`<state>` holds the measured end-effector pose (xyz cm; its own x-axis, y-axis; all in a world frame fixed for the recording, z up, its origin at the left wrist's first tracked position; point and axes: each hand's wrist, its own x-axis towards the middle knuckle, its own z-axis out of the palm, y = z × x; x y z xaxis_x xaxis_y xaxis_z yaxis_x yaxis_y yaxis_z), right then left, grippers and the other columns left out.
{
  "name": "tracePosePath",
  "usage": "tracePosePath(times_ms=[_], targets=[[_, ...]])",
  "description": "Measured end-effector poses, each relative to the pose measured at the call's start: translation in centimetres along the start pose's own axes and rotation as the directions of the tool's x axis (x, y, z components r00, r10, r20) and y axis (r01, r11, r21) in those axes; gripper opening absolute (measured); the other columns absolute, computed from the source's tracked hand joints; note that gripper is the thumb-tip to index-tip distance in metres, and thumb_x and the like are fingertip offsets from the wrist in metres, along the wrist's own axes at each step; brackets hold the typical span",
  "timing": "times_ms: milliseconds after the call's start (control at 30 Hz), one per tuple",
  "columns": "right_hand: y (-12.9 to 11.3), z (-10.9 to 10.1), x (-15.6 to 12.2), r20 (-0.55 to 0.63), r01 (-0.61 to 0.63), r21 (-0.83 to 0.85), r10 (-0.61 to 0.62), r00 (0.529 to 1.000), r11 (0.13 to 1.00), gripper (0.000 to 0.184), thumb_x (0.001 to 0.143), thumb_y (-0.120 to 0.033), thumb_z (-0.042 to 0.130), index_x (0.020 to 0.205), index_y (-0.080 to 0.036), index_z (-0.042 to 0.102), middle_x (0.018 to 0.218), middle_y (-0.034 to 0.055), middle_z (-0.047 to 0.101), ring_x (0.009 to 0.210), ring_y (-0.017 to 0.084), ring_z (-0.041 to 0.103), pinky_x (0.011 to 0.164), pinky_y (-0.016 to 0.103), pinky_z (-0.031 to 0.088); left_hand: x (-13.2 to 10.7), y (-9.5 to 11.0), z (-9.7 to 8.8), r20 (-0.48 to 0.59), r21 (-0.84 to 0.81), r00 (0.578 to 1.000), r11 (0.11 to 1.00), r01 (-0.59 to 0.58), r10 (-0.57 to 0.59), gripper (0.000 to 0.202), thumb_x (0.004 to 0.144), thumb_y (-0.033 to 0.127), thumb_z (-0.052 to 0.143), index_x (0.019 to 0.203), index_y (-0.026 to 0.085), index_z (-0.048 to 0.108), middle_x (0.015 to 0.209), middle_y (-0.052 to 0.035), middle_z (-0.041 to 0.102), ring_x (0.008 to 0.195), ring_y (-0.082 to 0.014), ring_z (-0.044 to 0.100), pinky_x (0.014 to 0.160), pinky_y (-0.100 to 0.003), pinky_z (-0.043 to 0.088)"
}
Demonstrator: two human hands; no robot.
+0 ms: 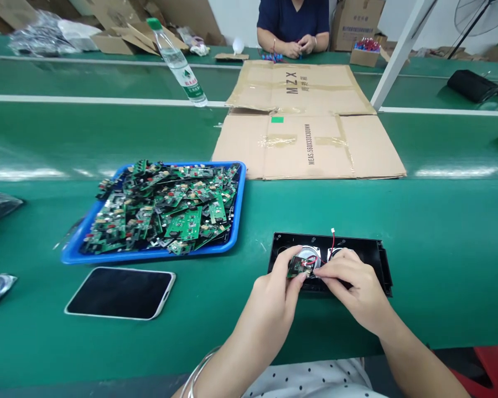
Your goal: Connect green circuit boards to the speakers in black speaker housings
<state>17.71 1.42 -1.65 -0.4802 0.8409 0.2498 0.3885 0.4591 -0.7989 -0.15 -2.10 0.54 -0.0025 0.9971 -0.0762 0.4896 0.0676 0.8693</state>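
Observation:
A small green circuit board [297, 266] is pinched between the thumb and fingers of my left hand [279, 282]. My right hand [354, 279] meets it at the board's right edge, with thumb and forefinger closed on the end of a thin speaker wire [312, 258]; the tip itself is hidden by the fingers. Beneath both hands lies an open black plastic housing [369, 260] with two round speakers [313, 253], the right one mostly covered by my hand. A second red wire [332, 239] with a white plug sticks up over the housing's far edge.
Left of the housing sits a blue tray [241, 210] heaped with circuit boards. A phone [120, 293] lies in front of it. Flattened cardboard [307, 143] spreads behind, near a water bottle [180, 66]. Across the bench, a person [294, 25] works beside a small box [365, 55].

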Motion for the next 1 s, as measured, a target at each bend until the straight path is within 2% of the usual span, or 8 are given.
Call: tracePosePath(times_ms=[200, 267, 367, 467, 633, 800, 1000], targets=[[-0.1, 0.5, -0.1, -0.011, 0.058, -0.192, -0.061, 0.998, 0.980, 0.014, 0.092, -0.015, 0.051, 0.094, -0.022, 0.062, 0.082, 0.0007, 0.068, 0.073, 0.017, 0.054, 0.070, 0.037, 0.039, 0.3, 0.4, 0.1, 0.043, 0.015, 0.999, 0.999, -0.029, 0.028, 0.033, 0.088, 0.020, 0.044, 0.120, 0.020, 0.052, 0.077, -0.0048, 0.075, 0.064, -0.0217, 0.072, 0.054, -0.026, 0.055], [0.0, 0.8, -0.3, -0.016, 0.041, -0.227, -0.045, 0.999, 0.973, 0.010, 0.092, -0.016, 0.050, 0.099, -0.021, 0.057, 0.083, 0.0022, 0.067, 0.076, 0.018, 0.055, 0.071, 0.037, 0.039, 0.4, 0.7, 0.1, 0.060, 0.037, 0.997, 0.998, -0.042, 0.040, 0.034, 0.088, 0.018, 0.043, 0.121, 0.019, 0.052, 0.076, -0.0048, 0.075, 0.060, -0.0207, 0.071, 0.051, -0.025, 0.052], [0.2, 1.2, -0.5, -0.036, 0.055, -0.246, -0.066, 0.997, 0.968, 0.015, 0.091, -0.014, 0.048, 0.105, -0.021, 0.048, 0.088, 0.0032, 0.067, 0.081, 0.020, 0.056, 0.073, 0.038, 0.039, 0.5, 1.0, 0.0, 0.062, 0.094, 0.997, 0.994, -0.061, 0.056, 0.034, 0.087, 0.015, 0.042, 0.119, 0.018, 0.053, 0.070, -0.0033, 0.073, 0.050, -0.0184, 0.067, 0.041, -0.022, 0.044], [0.4, 1.5, -0.6, -0.056, 0.096, -0.297, -0.117, 0.992, 0.950, 0.020, 0.090, -0.011, 0.049, 0.106, -0.022, 0.044, 0.088, 0.0023, 0.067, 0.080, 0.020, 0.056, 0.077, 0.039, 0.037, 0.6, 0.9, 0.1, 0.063, 0.108, 0.996, 0.992, -0.070, 0.063, 0.032, 0.087, 0.015, 0.043, 0.116, 0.018, 0.055, 0.066, -0.0014, 0.072, 0.045, -0.0168, 0.063, 0.040, -0.022, 0.042], [0.4, 1.6, -0.4, -0.090, 0.146, -0.363, -0.191, 0.977, 0.920, 0.018, 0.089, -0.007, 0.050, 0.100, -0.020, 0.044, 0.084, 0.0008, 0.065, 0.075, 0.017, 0.054, 0.077, 0.037, 0.036, 0.6, 0.8, 0.1, 0.086, 0.093, 0.995, 0.994, -0.063, 0.055, 0.033, 0.087, 0.016, 0.044, 0.117, 0.020, 0.055, 0.072, -0.0020, 0.073, 0.051, -0.0171, 0.066, 0.044, -0.022, 0.045], [0.4, 1.7, -0.2, -0.091, 0.204, -0.395, -0.259, 0.961, 0.896, 0.014, 0.088, -0.005, 0.049, 0.092, -0.018, 0.047, 0.076, -0.0005, 0.062, 0.070, 0.014, 0.053, 0.076, 0.036, 0.036, 0.8, 1.2, -0.1, 0.134, 0.083, 0.991, 0.997, 0.010, -0.021, 0.032, 0.088, 0.016, 0.044, 0.119, 0.022, 0.054, 0.078, -0.0006, 0.074, 0.064, -0.0178, 0.070, 0.055, -0.024, 0.051], [0.0, 2.1, 0.1, -0.097, 0.223, -0.432, -0.290, 0.952, 0.874, 0.013, 0.088, -0.003, 0.049, 0.092, -0.015, 0.048, 0.070, 0.0002, 0.058, 0.066, 0.014, 0.048, 0.073, 0.035, 0.035, 0.5, 0.8, 0.1, 0.099, 0.159, 0.993, 0.984, -0.084, 0.069, 0.032, 0.089, 0.012, 0.041, 0.116, 0.022, 0.056, 0.080, -0.0004, 0.074, 0.064, -0.0160, 0.070, 0.055, -0.023, 0.051]])
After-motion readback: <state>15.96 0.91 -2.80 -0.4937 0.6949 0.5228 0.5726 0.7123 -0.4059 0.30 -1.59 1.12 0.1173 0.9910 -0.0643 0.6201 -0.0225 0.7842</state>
